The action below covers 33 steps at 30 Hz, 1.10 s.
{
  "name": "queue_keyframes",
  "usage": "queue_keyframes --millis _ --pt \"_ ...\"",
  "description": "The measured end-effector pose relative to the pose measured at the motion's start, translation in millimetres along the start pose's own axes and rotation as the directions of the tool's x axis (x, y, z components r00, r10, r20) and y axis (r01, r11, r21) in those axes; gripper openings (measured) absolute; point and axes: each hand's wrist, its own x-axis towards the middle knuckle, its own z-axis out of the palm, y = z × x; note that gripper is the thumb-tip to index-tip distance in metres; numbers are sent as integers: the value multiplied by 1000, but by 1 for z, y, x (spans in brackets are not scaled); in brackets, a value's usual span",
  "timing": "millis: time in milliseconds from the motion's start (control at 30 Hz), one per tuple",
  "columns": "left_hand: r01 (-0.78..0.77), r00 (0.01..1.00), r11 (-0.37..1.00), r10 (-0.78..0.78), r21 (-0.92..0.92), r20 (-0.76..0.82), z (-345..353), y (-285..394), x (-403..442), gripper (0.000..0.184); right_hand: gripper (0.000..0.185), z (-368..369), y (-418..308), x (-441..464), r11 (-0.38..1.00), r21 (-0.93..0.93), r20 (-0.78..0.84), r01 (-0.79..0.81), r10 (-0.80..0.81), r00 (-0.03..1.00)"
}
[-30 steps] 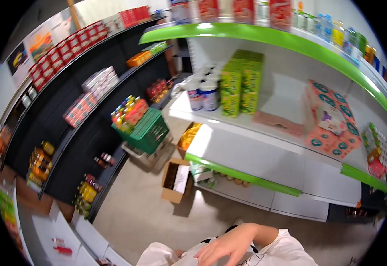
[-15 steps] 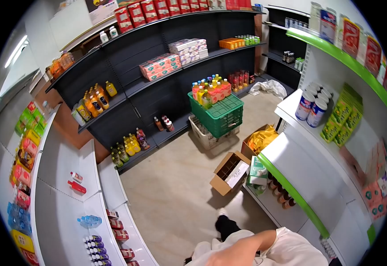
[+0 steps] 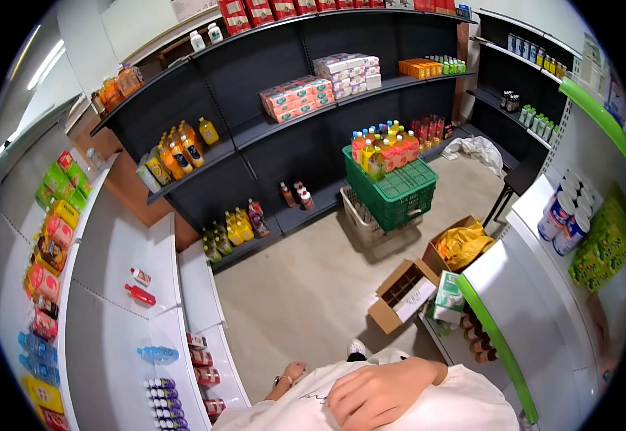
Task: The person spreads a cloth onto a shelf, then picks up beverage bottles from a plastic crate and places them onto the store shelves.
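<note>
My right hand (image 3: 379,394) is held in front of the white shirt (image 3: 456,406), back of the hand up, fingers loosely bent and a little apart. I see nothing in it. Lower left of it, my left hand (image 3: 296,371) hangs beside the shirt with a band on the wrist; its fingers are too small to make out. Ahead on the floor, nearest to both hands, stands an open cardboard box (image 3: 382,316) with dividers inside. A green and white pack (image 3: 448,298) is beside it, at the end of the lower right shelf.
A green crate (image 3: 399,205) with bottles on top sits on a white basket (image 3: 360,223). Behind the open box is a carton with yellow cloth (image 3: 464,246). Dark shelves (image 3: 255,154) line the back, white shelves (image 3: 105,323) the left, a green-edged shelf (image 3: 496,345) the right.
The view has turned left, so the shelves and crate sit further right. My left hand has come into sight, and my right hand now shows fully in front of the shirt.
</note>
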Motion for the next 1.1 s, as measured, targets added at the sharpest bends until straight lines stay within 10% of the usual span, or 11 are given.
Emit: queue_keyframes --millis 267,367,667,767,967,1067,1100 --pt "-359 930 920 367 157 -27 -53 76 97 39 15 -81 35 -3 999 -5 -38 -53 53 998" --pt "-447 894 757 359 476 269 -102 139 58 37 15 -106 48 2 997 -1 -50 -75 75 996" --pt "-133 990 885 137 446 24 -99 13 163 44 26 -161 121 3 813 451 187 -368 317 930" --pt "60 997 963 -73 263 40 -86 40 184 42 35 -176 162 4 829 454 177 -328 277 945" --pt "7 996 991 -19 134 91 -116 129 256 39 23 -261 246 36 730 530 305 -431 311 900" --pt "-50 993 996 41 75 113 -149 168 285 38 8 -295 290 50 905 381 -19 -189 212 977" --pt "-68 991 996 60 58 120 -158 181 295 37 5 -308 291 64 985 144 -360 -97 144 922"
